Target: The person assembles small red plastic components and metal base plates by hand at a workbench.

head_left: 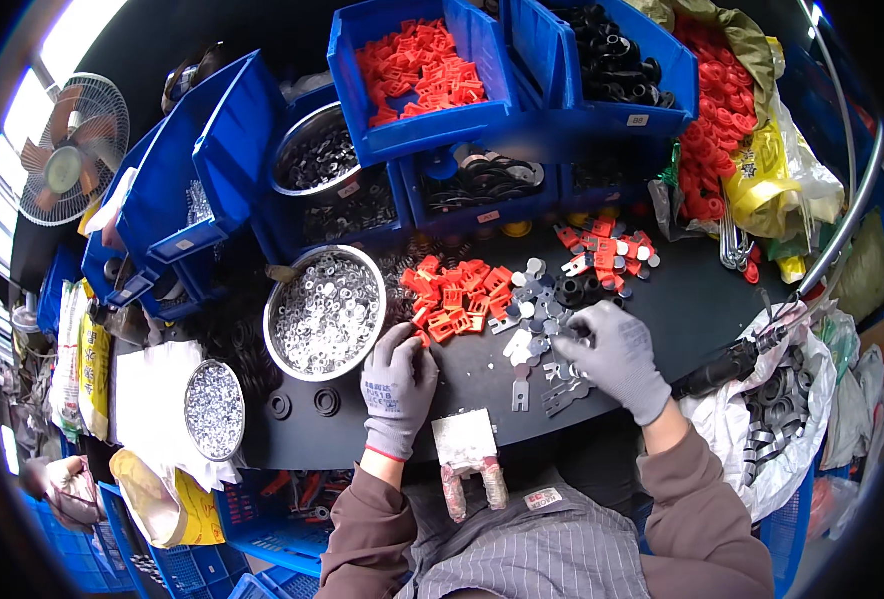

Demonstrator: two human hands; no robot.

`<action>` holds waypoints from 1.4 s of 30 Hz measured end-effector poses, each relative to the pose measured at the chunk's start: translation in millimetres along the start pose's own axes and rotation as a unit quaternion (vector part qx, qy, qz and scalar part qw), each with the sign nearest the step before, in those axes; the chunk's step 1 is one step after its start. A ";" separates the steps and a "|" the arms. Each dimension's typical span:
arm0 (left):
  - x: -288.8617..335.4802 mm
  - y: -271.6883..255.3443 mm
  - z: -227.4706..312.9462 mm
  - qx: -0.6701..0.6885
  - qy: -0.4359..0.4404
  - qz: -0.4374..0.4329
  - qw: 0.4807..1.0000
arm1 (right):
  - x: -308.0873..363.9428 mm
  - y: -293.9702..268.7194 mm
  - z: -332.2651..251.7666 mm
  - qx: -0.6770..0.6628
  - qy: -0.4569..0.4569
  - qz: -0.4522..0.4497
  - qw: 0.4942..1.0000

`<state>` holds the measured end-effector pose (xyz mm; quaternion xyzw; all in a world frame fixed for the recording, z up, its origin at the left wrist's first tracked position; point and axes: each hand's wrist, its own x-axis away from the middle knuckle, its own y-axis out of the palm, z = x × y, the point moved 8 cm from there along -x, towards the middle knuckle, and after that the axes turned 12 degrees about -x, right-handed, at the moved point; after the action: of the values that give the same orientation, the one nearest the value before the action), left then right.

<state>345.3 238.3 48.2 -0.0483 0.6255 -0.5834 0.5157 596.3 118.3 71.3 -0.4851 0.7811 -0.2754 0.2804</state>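
Note:
My left hand (399, 391), in a grey glove, is at the near edge of a pile of red plastic clips (454, 295). Its thumb and fingertips close around a small red clip (421, 337). To the right, my gloved right hand (617, 357) reaches over flat silver metal plates (534, 317), its thumb and forefinger apart and nothing visible between them. Black round parts (577, 291) lie just beyond its fingers. Between my hands, at the table's near edge, stands a pale block (465, 436) with two wrapped legs.
A steel bowl of small metal rings (372, 339) stands left of my left hand; a smaller bowl (214, 451) is farther left. Blue bins (422, 135) line the back. Red clips with metal plates (607, 255) lie at the far right. A white sack (702, 424) sits right.

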 end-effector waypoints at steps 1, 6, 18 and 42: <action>-1.1 -2.4 2.6 0.000 0.002 0.000 1.000 | 4.2 10.8 -5.2 0.067 0.016 -0.031 0.997; 11.6 -22.7 11.0 0.224 -0.088 0.024 0.970 | 11.6 26.4 1.7 0.170 0.001 -0.023 0.985; 42.6 -24.0 50.4 0.609 -0.304 -0.198 0.705 | 40.1 35.6 -67.7 -0.372 0.060 -0.096 0.921; 31.3 -32.0 92.1 0.501 -0.077 -0.321 0.800 | 75.6 30.8 -51.0 -0.513 0.241 -0.266 0.780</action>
<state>378.1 144.8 74.4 -0.0261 0.1535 -0.9419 0.2976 513.6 69.0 72.0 -0.6638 0.6887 -0.0056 -0.2917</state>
